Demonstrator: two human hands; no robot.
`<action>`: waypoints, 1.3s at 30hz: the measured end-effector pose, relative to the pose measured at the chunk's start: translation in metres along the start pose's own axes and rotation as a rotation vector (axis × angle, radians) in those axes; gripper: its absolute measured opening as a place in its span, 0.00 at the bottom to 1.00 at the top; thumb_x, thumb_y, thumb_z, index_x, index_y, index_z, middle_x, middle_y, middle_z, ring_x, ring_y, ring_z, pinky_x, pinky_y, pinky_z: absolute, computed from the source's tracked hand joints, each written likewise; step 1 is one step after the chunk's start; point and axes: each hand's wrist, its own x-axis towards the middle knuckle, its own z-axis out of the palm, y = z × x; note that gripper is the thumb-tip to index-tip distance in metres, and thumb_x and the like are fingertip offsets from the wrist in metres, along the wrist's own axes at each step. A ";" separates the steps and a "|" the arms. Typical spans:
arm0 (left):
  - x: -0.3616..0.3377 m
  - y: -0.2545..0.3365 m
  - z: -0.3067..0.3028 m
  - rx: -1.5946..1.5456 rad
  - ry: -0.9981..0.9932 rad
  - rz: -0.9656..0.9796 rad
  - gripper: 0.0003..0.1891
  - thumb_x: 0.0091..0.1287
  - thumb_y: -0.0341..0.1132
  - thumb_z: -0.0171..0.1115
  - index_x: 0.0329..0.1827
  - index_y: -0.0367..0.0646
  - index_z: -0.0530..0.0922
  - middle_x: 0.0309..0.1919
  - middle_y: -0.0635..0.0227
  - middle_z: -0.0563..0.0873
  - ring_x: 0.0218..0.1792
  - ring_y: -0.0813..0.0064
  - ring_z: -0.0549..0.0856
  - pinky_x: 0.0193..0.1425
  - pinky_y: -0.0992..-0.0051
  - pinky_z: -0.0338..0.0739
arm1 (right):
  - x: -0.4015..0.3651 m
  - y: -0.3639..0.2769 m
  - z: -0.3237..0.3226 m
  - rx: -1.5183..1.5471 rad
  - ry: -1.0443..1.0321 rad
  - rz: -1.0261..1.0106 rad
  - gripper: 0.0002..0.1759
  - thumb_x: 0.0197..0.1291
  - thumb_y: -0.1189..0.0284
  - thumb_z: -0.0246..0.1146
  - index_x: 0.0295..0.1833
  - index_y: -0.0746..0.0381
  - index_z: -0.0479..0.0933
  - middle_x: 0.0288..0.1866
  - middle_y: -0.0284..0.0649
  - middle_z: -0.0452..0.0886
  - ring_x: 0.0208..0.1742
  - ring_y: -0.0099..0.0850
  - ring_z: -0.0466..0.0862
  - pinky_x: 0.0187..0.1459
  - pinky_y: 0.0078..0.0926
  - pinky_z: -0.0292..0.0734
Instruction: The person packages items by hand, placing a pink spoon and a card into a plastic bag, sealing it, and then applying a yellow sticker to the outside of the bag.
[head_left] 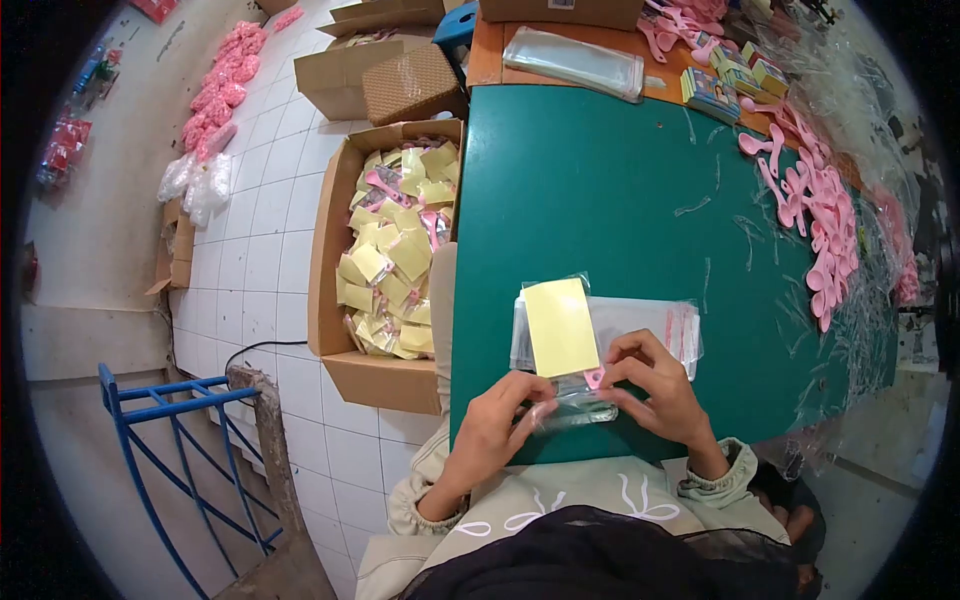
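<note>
A clear plastic bag (575,410) with a yellow card (561,327) in it lies near the table's front edge. The pink end of a spoon (594,378) shows just below the card. My left hand (497,420) pinches the bag's lower left end. On the right, my right hand (655,388) has its fingers closed at the bag's right side, beside the pink spoon end. Beneath the card rests a stack of clear bags (650,325).
Pink spoons (825,230) are heaped along the right side of the green table (600,190). Small card packs (712,95) and long clear bags (575,62) are at the back. Left of the table, an open carton (335,235) holds many packed yellow cards.
</note>
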 end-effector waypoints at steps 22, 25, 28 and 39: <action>-0.007 -0.023 0.026 -0.539 0.200 -0.189 0.13 0.61 0.19 0.61 0.43 0.40 0.68 0.41 0.68 0.75 0.39 0.84 0.77 0.34 0.87 0.73 | -0.004 -0.006 0.030 0.550 0.290 0.541 0.08 0.60 0.81 0.60 0.45 0.69 0.73 0.34 0.40 0.80 0.33 0.22 0.82 0.33 0.18 0.82; -0.008 -0.028 0.023 -0.523 0.130 -0.156 0.14 0.61 0.19 0.60 0.47 0.39 0.69 0.42 0.69 0.75 0.38 0.85 0.76 0.32 0.88 0.72 | -0.002 -0.009 0.029 0.486 0.242 0.519 0.14 0.59 0.81 0.61 0.52 0.67 0.73 0.35 0.40 0.80 0.33 0.21 0.82 0.32 0.17 0.81; -0.006 -0.013 0.018 -0.539 0.129 -0.209 0.19 0.61 0.19 0.59 0.56 0.37 0.68 0.43 0.70 0.75 0.38 0.86 0.74 0.31 0.89 0.71 | -0.002 -0.010 0.025 0.418 0.182 0.536 0.18 0.58 0.81 0.61 0.56 0.66 0.73 0.35 0.39 0.79 0.33 0.21 0.81 0.33 0.17 0.80; -0.001 -0.023 -0.092 -0.208 0.558 -0.038 0.28 0.62 0.23 0.59 0.67 0.34 0.63 0.60 0.61 0.72 0.48 0.78 0.76 0.43 0.81 0.75 | 0.018 0.083 -0.169 -0.709 0.436 0.238 0.09 0.55 0.75 0.60 0.42 0.65 0.78 0.36 0.45 0.80 0.36 0.38 0.80 0.40 0.31 0.74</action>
